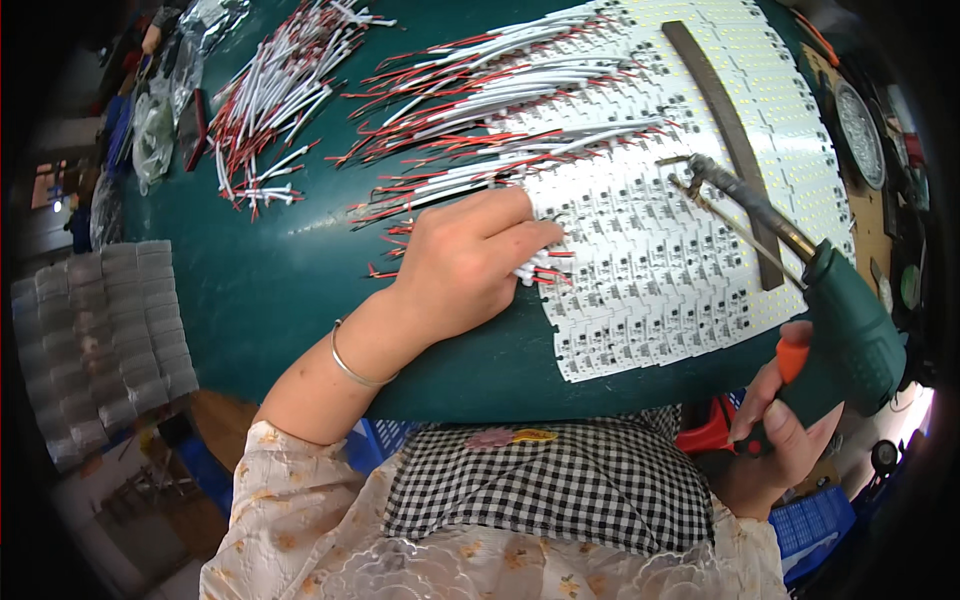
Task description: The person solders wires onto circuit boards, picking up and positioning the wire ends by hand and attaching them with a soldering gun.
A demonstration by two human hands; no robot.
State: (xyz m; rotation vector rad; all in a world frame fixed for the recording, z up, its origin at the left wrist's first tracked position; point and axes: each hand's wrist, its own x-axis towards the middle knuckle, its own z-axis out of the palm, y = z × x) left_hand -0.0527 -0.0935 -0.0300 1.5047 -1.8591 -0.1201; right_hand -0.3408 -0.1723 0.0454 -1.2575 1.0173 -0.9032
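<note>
Bright, even overhead light; soft sheen on the dark green worktop [280, 290]. Fisheye bending and black vignette at blurred edges.

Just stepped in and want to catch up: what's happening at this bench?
A person sits at a green table covered with white circuit strips. The left hand presses down on red-and-white wire leads at the edge of the strips. The right hand grips a green soldering gun, its tip hovering above the strips. More wire bundles lie farther back, and a dark bar rests across the strips.
</note>
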